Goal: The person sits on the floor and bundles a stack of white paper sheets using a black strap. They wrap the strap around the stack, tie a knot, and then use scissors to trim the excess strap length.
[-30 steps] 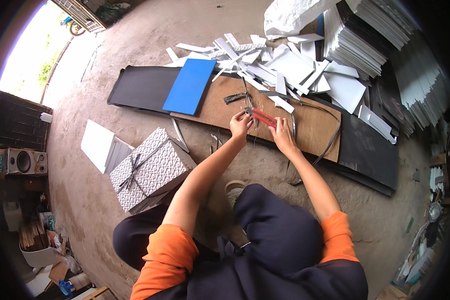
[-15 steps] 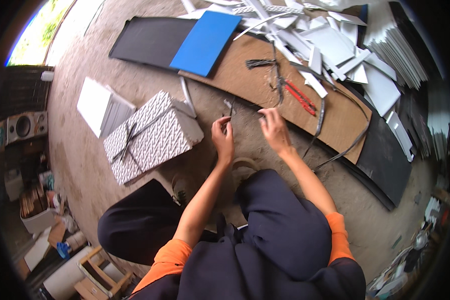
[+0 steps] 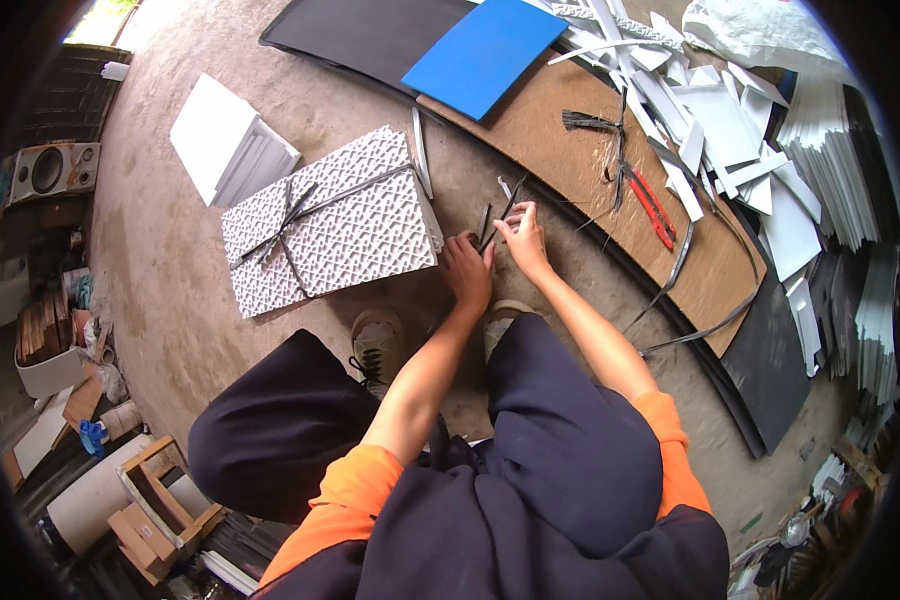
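Low over the floor, between my knees and the brown board, my two hands are close together. My left hand [image 3: 467, 270] is closed, its fingertips pinching a thin black plastic strap [image 3: 486, 226]. Against that same strap my right hand [image 3: 523, 243] is closed too, thumb and finger together; a loose end sticks up past its fingers. Just left of my hands lies a stack of white panels with a woven-pattern top [image 3: 345, 225], bound crosswise with black strap that is knotted near its left end.
A brown board [image 3: 570, 165] on black sheets carries a red cutter [image 3: 653, 208], more black strap and a blue panel [image 3: 485, 55]. White offcuts [image 3: 715, 120] pile up at the far right. A smaller white panel stack [image 3: 232, 145] lies at left. My shoes [image 3: 377, 335] are below.
My hands have come closer together, and the right one has moved in to the strap beside the left. The whole view has shifted, so the bound stack and board appear moved.
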Available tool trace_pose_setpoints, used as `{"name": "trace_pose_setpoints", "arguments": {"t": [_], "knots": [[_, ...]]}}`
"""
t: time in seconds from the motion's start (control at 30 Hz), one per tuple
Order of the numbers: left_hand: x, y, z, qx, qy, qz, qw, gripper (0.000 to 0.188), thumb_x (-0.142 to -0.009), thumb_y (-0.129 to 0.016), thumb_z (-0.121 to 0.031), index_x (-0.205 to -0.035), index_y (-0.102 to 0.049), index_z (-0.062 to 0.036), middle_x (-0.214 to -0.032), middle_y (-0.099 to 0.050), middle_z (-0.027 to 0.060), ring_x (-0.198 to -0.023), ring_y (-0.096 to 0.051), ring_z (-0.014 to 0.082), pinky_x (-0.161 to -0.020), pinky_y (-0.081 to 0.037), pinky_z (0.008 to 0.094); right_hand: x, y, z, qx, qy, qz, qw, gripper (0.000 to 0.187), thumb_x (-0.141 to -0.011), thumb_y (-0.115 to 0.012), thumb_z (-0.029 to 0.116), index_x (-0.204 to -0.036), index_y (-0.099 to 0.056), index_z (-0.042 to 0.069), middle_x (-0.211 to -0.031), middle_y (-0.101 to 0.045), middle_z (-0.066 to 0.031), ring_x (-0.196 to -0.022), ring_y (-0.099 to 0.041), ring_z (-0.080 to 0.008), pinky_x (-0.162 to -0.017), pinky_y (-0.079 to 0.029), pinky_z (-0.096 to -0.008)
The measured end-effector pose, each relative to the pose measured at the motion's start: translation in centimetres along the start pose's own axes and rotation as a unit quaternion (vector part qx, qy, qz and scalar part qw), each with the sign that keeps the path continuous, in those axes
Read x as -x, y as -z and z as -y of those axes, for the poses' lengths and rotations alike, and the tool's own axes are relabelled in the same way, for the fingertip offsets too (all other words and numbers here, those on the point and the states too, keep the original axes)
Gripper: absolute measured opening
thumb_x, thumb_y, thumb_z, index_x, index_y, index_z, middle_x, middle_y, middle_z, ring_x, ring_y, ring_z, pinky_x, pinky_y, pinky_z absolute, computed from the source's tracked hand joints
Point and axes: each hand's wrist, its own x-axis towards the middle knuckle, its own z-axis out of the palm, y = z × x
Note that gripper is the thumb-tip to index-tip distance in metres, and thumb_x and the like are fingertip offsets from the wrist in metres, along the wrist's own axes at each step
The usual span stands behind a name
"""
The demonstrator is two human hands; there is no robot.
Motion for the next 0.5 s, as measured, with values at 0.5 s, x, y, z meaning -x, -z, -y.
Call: {"name": "trace_pose_setpoints", "arguments": {"t": [0.5], "knots": [[-2.9,1.7,-4.8,0.137,0.090,0.066,0.984,0.017,-0.085,-0.044,-0.017,-0.098,-0.041,-0.0063,-0.084,-0.056,0.0174,-0.080,-0.054,0.0354,-0.066,-0.040,0.0458,0.5,2.8,4.7,-0.061,-0.016,-0.028,0.998,0.011,-0.078,-0.057,0.011,-0.084,-0.054,0.001,-0.070,-0.061,-0.0111,-0.057,-0.059,-0.0160,-0.053,-0.047,-0.0284]]}}
